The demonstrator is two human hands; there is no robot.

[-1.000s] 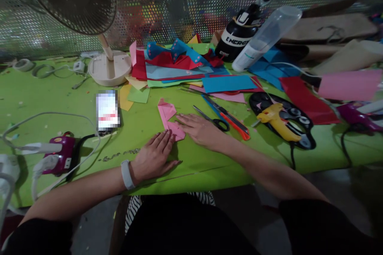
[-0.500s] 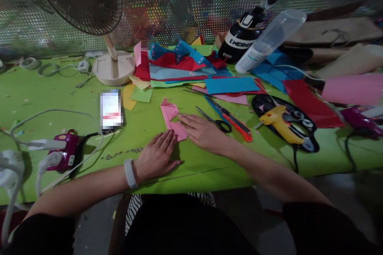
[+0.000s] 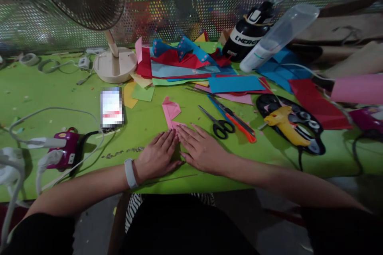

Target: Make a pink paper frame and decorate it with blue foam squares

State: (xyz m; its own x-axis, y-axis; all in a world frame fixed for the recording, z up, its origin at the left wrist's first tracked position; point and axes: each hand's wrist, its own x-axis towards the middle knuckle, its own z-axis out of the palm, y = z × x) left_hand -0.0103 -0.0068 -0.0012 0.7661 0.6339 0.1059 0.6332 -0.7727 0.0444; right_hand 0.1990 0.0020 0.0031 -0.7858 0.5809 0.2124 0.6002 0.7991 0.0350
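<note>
A folded piece of pink paper [image 3: 171,111] lies on the green table, its upper part showing beyond my fingertips. My left hand [image 3: 158,152] lies palm down with fingers stretched out, their tips on the paper's lower end. Beside it my right hand [image 3: 202,147] is also flat, fingers extended over the lower right of the paper. The fingertips of both hands nearly meet, and they hide the paper's near end. Black scissors [image 3: 220,126] rest just beyond my right hand, next to a red and blue cutter [image 3: 236,122].
A phone [image 3: 111,107], a purple power strip [image 3: 64,149] and cables are at left. Behind stand a fan [image 3: 115,63], coloured paper sheets [image 3: 236,84], a black bottle [image 3: 243,38] and a clear bottle [image 3: 278,40]. A yellow glue gun [image 3: 289,127] lies at right on a black tray.
My right hand has moved down and towards my left hand, along the pink paper's lower part. Its fingers now cover more of that end. The scissors' handles are fully uncovered. My left hand has barely moved.
</note>
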